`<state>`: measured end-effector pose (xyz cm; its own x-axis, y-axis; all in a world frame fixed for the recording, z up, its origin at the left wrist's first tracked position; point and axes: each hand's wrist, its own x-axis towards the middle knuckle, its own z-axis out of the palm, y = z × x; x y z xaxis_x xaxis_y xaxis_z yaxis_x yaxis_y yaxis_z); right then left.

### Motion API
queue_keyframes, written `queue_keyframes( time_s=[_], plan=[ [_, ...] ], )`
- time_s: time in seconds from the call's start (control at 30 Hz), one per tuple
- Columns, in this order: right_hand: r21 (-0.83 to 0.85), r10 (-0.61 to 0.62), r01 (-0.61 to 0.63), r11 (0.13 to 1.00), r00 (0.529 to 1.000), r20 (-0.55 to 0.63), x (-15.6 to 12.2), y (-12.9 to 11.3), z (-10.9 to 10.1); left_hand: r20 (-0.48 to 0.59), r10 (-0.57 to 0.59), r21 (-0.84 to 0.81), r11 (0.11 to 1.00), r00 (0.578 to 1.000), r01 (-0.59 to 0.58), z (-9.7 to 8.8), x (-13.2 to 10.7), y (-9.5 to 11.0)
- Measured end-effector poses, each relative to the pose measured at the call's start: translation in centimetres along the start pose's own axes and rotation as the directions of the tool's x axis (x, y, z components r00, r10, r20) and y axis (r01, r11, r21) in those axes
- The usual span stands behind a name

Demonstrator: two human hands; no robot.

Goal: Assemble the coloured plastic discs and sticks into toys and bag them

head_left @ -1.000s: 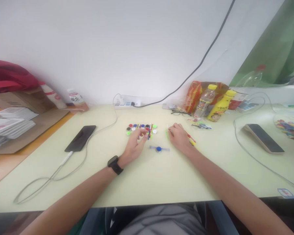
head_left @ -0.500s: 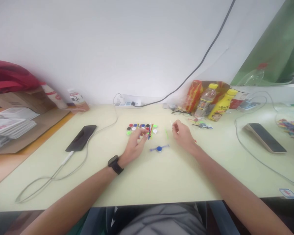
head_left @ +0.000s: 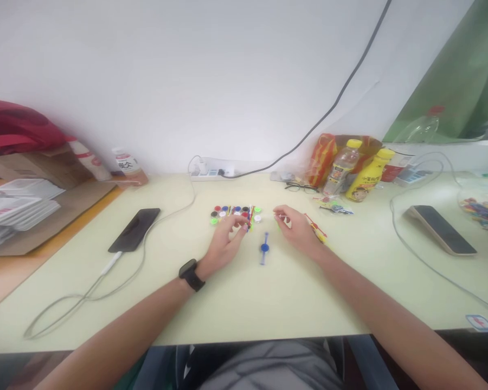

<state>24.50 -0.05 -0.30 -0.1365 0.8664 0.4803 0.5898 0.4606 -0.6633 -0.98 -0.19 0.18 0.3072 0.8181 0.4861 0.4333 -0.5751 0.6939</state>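
Several round discs [head_left: 214, 214] in red, blue, black, white and green lie in rows on the table, with thin coloured sticks [head_left: 251, 212] across them. My left hand [head_left: 224, 241] rests at the near side of these rows, thumb and forefinger apart beside the sticks; it appears to hold nothing. A thin white stick [head_left: 282, 216] is pinched in the fingertips of my right hand [head_left: 297, 230], just above the table. Between and nearer than the hands lies a blue disc with two arms [head_left: 264, 247], pointing away from me. Red and yellow pieces [head_left: 318, 230] show behind my right hand.
A phone [head_left: 134, 230] with a white cable lies at left. Glasses [head_left: 301, 187], a clear bottle [head_left: 342, 167] and a yellow bottle [head_left: 368, 176] are at the back right. Further right are a phone on a stand [head_left: 443, 228] and a bag of coloured pieces [head_left: 486, 211].
My right hand has moved a little left and nearer with the white stick. The blue piece has turned from lying crosswise to pointing away from me. My left hand has hardly moved.
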Motion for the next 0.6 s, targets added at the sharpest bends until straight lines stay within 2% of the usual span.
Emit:
queue_keyframes(
  time_s=[0.13,0.33,0.6],
  plan=[
    [0.025,-0.017,0.016,1.0,0.999,0.037,-0.1,-0.4,0.6,0.007,0.018,-0.007,1.0,1.0,-0.018,0.1,0.0,0.1],
    [-0.007,-0.009,0.009,1.0,1.0,0.014,0.0,0.2,1.4,0.015,0.043,-0.012,0.999,0.999,-0.043,0.1,0.0,0.3],
    [-0.06,-0.038,0.039,0.997,0.999,0.008,0.2,0.4,1.2,0.01,0.042,-0.019,0.999,0.999,-0.042,0.0,0.0,0.3]
  ],
)
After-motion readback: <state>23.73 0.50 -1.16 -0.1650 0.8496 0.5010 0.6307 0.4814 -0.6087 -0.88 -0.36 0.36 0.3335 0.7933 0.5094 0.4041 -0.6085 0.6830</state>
